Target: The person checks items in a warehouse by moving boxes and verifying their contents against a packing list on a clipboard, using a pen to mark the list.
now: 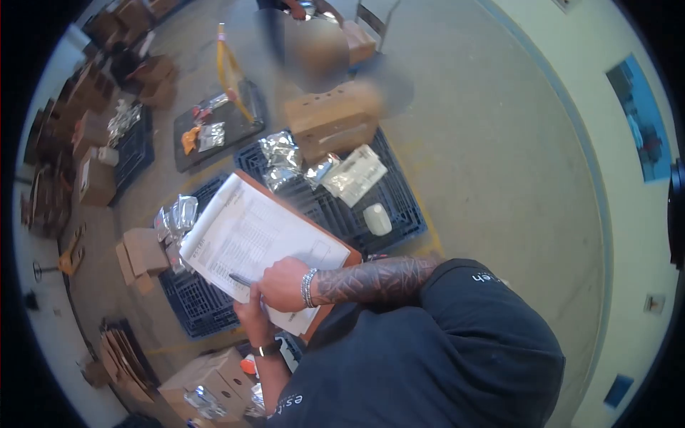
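Note:
A brown clipboard (342, 246) with white printed sheets (250, 235) lies tilted in front of my dark shirt. My left hand (251, 314), with a dark band at its wrist, is closed on the clipboard's near left edge; part of its grip is hidden under the board. My right hand (284, 284), below a tattooed forearm and a beaded bracelet, rests over the lower part of the sheets. Its fingers are closed around a dark pen (240, 279), whose end points left across the paper. The print is too small to read.
Dark plastic pallets (399, 207) hold silver packets (280, 153), a large carton (332, 121) and a white jug (377, 219). Beyond stands a black cart (242, 118) with a yellow handle. Another person (275, 32) is at the top. More cartons (96, 178) line the left; one open box (143, 253) sits nearer.

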The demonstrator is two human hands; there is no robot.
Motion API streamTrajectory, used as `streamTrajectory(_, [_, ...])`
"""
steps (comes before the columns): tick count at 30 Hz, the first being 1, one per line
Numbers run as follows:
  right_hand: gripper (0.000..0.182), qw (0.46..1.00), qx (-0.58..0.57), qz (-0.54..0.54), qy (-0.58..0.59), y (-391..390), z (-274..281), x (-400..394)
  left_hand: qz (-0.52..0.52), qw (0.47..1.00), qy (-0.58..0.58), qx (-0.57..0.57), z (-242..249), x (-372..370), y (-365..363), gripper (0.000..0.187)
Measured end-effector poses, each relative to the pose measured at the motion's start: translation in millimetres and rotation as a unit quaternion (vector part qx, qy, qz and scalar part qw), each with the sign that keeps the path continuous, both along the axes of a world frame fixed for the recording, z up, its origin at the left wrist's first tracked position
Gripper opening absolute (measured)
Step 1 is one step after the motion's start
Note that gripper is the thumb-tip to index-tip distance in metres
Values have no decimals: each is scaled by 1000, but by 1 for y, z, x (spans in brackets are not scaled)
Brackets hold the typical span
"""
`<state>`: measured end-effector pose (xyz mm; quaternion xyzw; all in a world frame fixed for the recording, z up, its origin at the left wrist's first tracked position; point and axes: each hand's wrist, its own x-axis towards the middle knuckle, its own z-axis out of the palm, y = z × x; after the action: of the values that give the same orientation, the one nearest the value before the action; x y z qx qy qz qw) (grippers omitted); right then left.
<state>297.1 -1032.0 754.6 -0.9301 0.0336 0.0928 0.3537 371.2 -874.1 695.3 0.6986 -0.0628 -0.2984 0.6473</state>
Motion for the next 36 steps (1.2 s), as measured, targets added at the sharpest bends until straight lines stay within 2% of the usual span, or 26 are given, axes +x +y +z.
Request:
streamTrajectory(1, [28, 1000, -15, -15, -5, -5, -1, 3, 21, 1000, 14, -14, 3, 2, -15, 40])
streamTrajectory(4, [22, 998, -17, -51, 14, -31, 4, -11, -44, 998, 44, 4, -1, 27, -45, 40])
streamTrajectory(7, [21, 976, 54, -165, -129, -66, -20, -31, -71, 997, 8, -21, -3, 54, -92, 44])
streamTrajectory(9, [23, 960, 61, -254, -99, -102, -17, -62, -85, 994, 51, -46, -18, 74, -114, 46])
streamTrajectory(11, [29, 921, 71, -363, -124, -136, -40, -102, -98, 995, 20, -12, -27, 84, -138, 45])
streamTrajectory(12, [32, 904, 47, -419, -71, -151, -32, -123, -95, 995, 11, 17, -25, 88, -146, 45])
streamTrajectory(14, [27, 878, -19, -478, 12, -183, -27, -164, -93, 995, -29, 27, -23, 88, -169, 45])
streamTrajectory(16, [24, 862, -52, -502, 43, -199, -35, -201, -74, 994, -75, 25, -17, 79, -191, 45])
streamTrajectory(18, [24, 856, -63, -510, 56, -214, -35, -224, -80, 996, -28, -7, -14, 72, -216, 44])
streamTrajectory(20, [25, 852, -27, -516, 76, -231, -42, -243, -88, 996, -9, 4, -16, 65, -245, 43])
streamTrajectory(21, [25, 856, -28, -510, 72, -240, -45, -253, -104, 994, 16, 17, -18, 59, -259, 41])
streamTrajectory(23, [29, 884, 29, -462, 67, -269, -53, -269, -104, 994, -5, 10, -26, 44, -293, 41])
streamTrajectory(26, [32, 895, 36, -439, 67, -308, -61, -303, -104, 994, -37, -6, -27, 13, -337, 39])
streamTrajectory(29, [35, 902, -33, -427, 60, -367, -66, -354, -92, 995, -40, -2, -22, -28, -382, 34])
streamTrajectory(30, [36, 894, -78, -436, 64, -384, -63, -374, -83, 996, -39, 1, -22, -40, -394, 34])
streamTrajectory(34, [37, 887, -65, -451, 74, -435, -32, -439, -39, 998, -21, -38, -14, -81, -438, 37])
streamTrajectory(36, [38, 865, -81, -489, 76, -452, -18, -460, -51, 999, -16, 4, -24, -86, -457, 38])
